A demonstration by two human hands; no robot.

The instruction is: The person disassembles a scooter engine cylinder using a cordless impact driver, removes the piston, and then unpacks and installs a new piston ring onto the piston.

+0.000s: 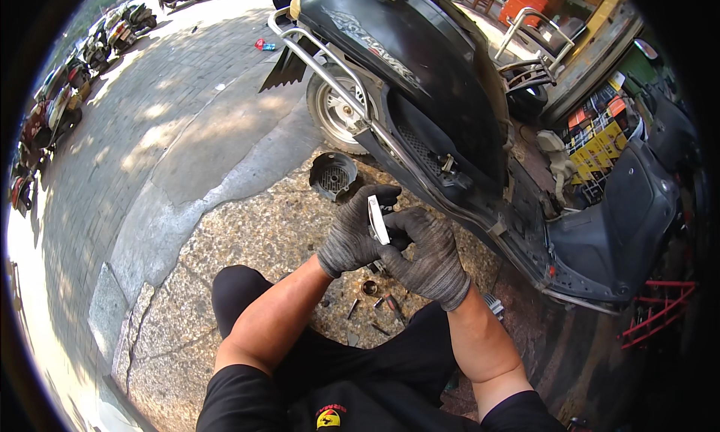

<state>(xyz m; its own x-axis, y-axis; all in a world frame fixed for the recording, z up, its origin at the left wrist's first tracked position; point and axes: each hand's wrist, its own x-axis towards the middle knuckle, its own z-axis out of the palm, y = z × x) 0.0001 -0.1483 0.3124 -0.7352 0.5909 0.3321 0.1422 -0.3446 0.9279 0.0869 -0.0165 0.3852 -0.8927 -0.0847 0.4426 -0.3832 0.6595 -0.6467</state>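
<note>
Above pebbled ground (247,241), gloved fingers (411,220) flank a white part (379,220).

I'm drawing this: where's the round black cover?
In the head view, the cover lies on the ground left of centre, between the wheel and the left hand.

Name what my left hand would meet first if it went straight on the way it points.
Your left hand points up and right in the picture; past the white part it holds, it would probably meet the rail of the scooter first, though depth is unclear.
</note>
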